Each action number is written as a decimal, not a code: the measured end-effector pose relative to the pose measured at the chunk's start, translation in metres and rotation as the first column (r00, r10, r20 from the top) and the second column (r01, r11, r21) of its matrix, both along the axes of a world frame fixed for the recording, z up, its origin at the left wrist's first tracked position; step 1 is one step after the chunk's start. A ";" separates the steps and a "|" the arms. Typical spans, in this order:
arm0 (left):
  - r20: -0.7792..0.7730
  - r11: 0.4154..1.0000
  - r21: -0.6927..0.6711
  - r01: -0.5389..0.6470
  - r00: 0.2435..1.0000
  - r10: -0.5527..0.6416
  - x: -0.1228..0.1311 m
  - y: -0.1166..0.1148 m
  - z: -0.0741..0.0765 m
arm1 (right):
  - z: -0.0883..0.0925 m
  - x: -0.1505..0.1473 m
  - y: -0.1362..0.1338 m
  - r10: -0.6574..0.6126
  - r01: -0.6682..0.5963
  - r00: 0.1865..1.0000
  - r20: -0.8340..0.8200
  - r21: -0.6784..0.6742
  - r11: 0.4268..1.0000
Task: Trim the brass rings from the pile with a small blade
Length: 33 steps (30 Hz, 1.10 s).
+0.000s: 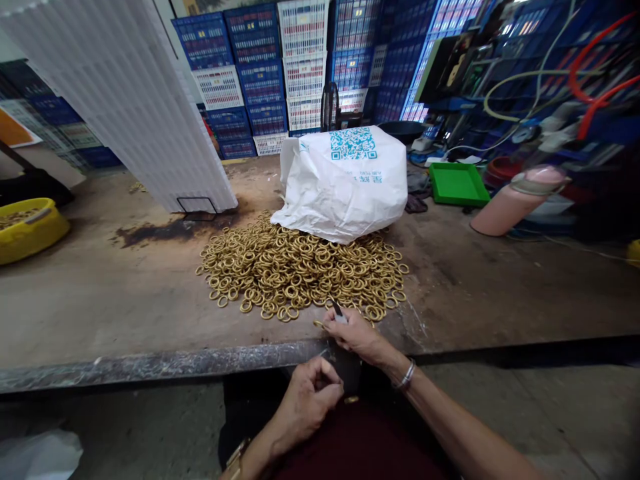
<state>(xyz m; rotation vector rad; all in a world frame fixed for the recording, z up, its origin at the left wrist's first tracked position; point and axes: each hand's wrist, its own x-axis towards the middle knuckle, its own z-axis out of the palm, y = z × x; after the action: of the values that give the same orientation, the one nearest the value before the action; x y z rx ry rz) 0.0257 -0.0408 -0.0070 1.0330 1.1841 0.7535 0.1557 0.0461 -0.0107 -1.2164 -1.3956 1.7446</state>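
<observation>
A wide heap of brass rings (305,270) lies on the worn workbench (100,300), spilling from under a white plastic bag (345,183). My right hand (353,333) rests at the heap's near edge, fingers closed round a thin dark tool that points up into the rings; one ring (319,325) lies by my thumb. My left hand (310,400) hangs below the bench edge over my lap, fingers pinched together on something too small to name. A small brass piece (351,400) lies on the dark red cloth beside it.
A tall white corrugated panel (135,100) stands at the back left. A yellow tub (30,230) sits at the left edge, a green tray (457,183) and pink bottle (515,200) at the right. Stacked blue and white crates (280,73) line the back.
</observation>
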 end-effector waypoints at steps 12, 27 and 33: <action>0.035 0.943 0.116 -0.313 0.950 0.311 -0.006 0.029 -0.002 | -0.003 0.008 -0.003 0.116 -0.117 0.992 -0.045 -0.026 0.993; 0.144 0.964 0.041 -0.264 0.956 0.256 -0.011 0.029 -0.003 | 0.001 -0.006 -0.006 0.045 -0.041 0.993 0.107 -0.040 0.998; 0.348 0.967 -0.130 -0.219 0.903 0.251 -0.011 0.029 -0.004 | 0.001 -0.012 -0.004 0.022 -0.034 0.994 0.110 0.109 0.993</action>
<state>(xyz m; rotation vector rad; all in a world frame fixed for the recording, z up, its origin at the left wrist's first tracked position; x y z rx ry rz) 0.0151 -0.0117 -0.0112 0.6458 1.0176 1.0250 0.1435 0.0424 -0.0101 -1.2533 -1.5582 1.6167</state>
